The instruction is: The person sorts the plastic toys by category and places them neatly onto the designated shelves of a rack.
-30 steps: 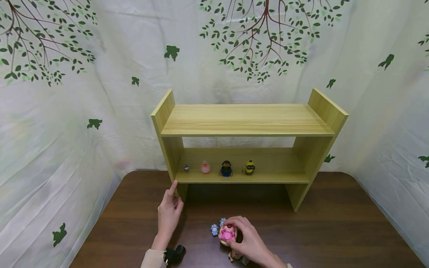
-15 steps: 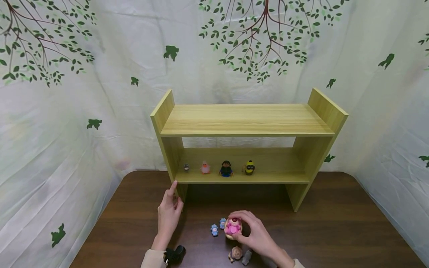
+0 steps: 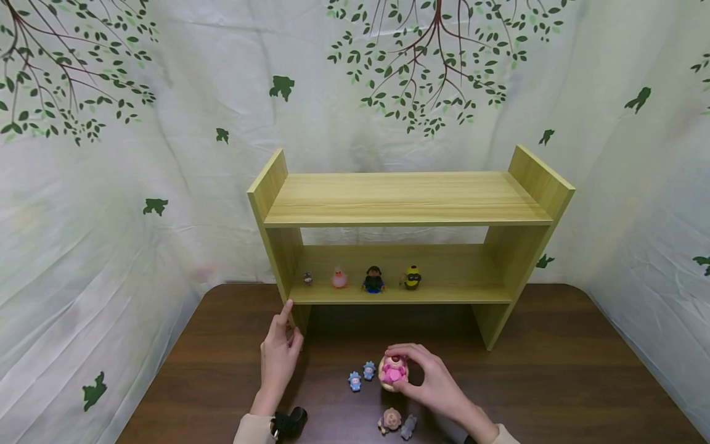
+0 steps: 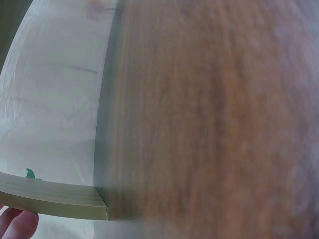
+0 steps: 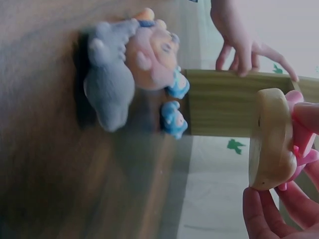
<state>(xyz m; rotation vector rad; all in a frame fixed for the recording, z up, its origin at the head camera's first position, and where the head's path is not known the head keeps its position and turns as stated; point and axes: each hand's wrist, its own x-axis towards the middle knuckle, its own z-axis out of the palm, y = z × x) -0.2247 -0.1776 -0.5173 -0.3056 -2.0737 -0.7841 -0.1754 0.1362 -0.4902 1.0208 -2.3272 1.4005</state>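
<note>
Pink bear (image 3: pixel 394 373): moved toward two o'clock, pinched by the right hand (image 3: pixel 435 382)
Bear's place: nine o'clock of that hand, the nearer one; shelf (image 3: pixel 410 197) at the bear's twelve
Left hand (image 3: pixel 280 357): index straight, touching the shelf's side

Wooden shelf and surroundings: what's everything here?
Table: one, brown, foreground
Shelf: one, pale yellow, on table
Backdrop: one, white and green, behind
Tiny figure: one, greyish, lower board, leftmost
Pink figure: one, pink, next right
Dark figure: one, black-blue, next
Yellow figure: one, yellow, rightmost
Blue figures: two, blue, table
Held toy: one, pink-cream, right of those
Curly figure: one, brownish, table
Grey figure: one, grey, beside that
Wrist gear: two, black, wrists
Sleeves: two, cream, forearms
Left hand: one, touching shelf
Right hand: one, gripping held toy
</note>
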